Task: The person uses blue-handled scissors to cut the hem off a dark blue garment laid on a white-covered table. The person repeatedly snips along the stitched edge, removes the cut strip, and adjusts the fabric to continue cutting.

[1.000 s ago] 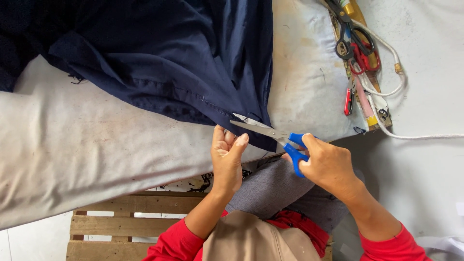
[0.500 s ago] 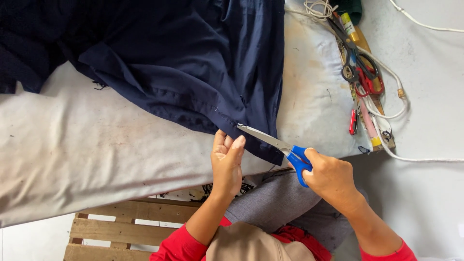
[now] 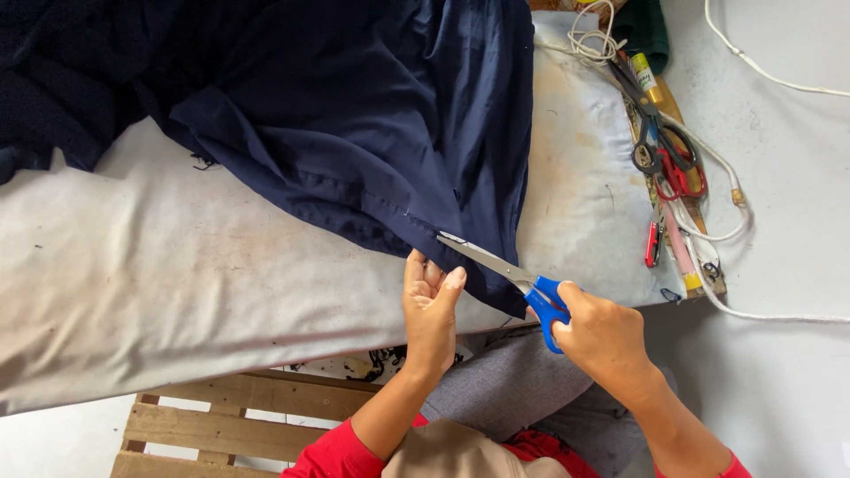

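Observation:
A dark navy garment [image 3: 354, 115] lies spread over a padded table covered in stained white cloth [image 3: 177, 292]. My left hand [image 3: 431, 305] pinches the garment's hem at the near edge of the table. My right hand [image 3: 598, 332] grips blue-handled scissors [image 3: 505, 274], whose steel blades point left and meet the hem just above my left fingers. The blades look nearly closed on the fabric edge.
At the right end of the table lie black-handled shears [image 3: 651, 133], red-handled scissors [image 3: 682, 177], a small red tool [image 3: 653, 243], pens and a coiled white cord [image 3: 593, 40]. A white cable [image 3: 761, 310] runs over the grey floor. A wooden pallet [image 3: 221, 425] sits below.
The view has shifted, so the table and tools sit further right and lower. The scissors and both hands stay at the hem, with the blades slightly further along the fabric edge.

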